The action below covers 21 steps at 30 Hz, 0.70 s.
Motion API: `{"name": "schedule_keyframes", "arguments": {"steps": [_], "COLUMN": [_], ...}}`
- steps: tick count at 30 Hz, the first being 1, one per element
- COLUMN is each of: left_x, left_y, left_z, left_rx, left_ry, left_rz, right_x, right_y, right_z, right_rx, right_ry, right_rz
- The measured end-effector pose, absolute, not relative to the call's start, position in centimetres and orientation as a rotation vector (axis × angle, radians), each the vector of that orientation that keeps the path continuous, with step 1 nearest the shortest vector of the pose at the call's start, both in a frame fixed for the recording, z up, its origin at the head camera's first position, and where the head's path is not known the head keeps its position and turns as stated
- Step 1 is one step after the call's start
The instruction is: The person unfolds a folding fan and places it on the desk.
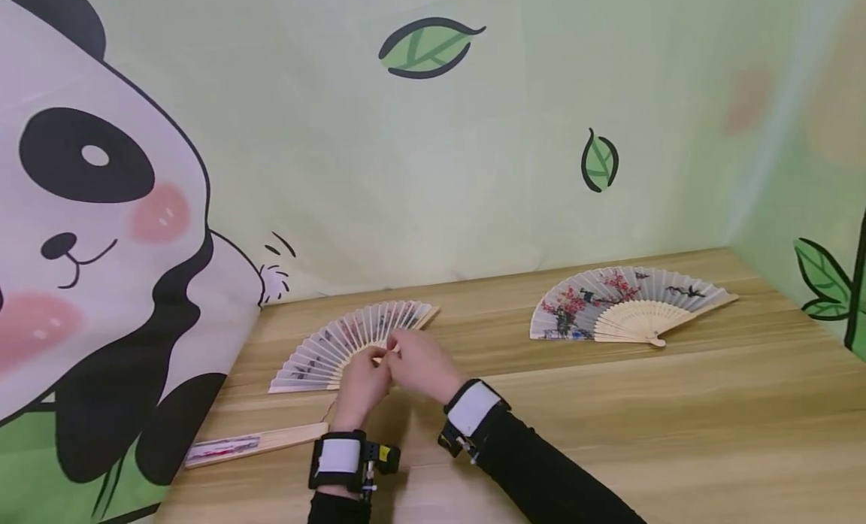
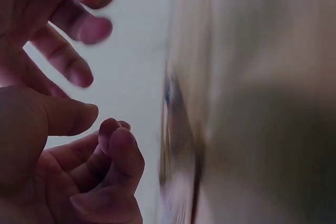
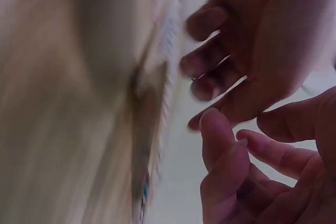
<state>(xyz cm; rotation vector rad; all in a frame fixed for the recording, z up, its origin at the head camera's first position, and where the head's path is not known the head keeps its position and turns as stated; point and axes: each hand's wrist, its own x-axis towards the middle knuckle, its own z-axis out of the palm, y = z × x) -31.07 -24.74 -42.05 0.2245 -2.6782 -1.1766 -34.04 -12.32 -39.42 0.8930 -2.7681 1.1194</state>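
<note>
An open paper folding fan (image 1: pixel 313 352) with pale ribs lies on the table, just behind both hands. My left hand (image 1: pixel 360 383) is in front of the fan's rib end, overlapping it in the head view. Beside it, my right hand (image 1: pixel 422 364) reaches in from the right, and the fingertips of the two hands meet or nearly meet. In the wrist views the left fingers (image 2: pixel 126 156) and the right fingers (image 3: pixel 226 166) are loosely bent, with nothing visible between them. A closed folding fan (image 1: pixel 257 443) lies to the left of my left wrist.
A second open fan (image 1: pixel 571 313), with pink blossoms, lies at the back right of the wooden table (image 1: pixel 609 411). Behind the table rises a pale green backdrop (image 1: pixel 325 133) printed with a panda (image 1: pixel 122 283) and leaves. Each wrist wears a strapped-on camera.
</note>
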Motion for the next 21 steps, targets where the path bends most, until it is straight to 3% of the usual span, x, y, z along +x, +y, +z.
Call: {"name": "schedule_keyframes", "arguments": {"steps": [10, 21], "left_x": [-25.8, -22.8], "left_y": [-33.5, -38.5], "left_z": [-42.3, -43.3], "left_rx": [0.491, 0.641], "left_ry": [-2.786, -2.868], "left_rz": [-1.201, -1.073], "right_x": [-30.8, -27.2], "right_y": [-20.3, -26.3], "right_z": [-40.5, -41.1], "right_rx": [1.014, 1.125], "right_ry": [-2.901, -2.883], "right_rz": [0.437, 0.247]}}
